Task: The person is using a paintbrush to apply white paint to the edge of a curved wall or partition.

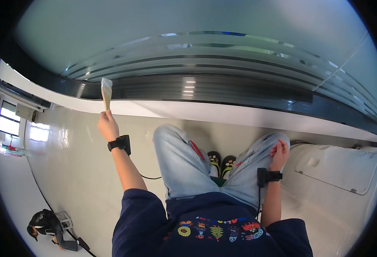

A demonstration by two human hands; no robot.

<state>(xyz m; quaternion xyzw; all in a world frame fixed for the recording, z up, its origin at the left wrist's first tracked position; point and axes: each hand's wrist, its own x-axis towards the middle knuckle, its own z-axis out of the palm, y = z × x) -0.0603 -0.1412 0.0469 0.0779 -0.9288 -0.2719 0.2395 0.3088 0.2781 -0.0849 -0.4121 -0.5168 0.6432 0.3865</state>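
My left hand grips the pale handle of a flat brush, with whitish bristles pointing away from me. The brush tip is over a dark ledge at the foot of a frosted glass partition; whether it touches is unclear. My right hand rests over my right knee with its fingers loosely curled, and no object shows in it. Each wrist wears a black strapped device with a cable.
A white sill edge runs along the partition before my knees. At the right stands a large white casing with a panel. A person in dark clothes is at the lower left. A window shows at the far left.
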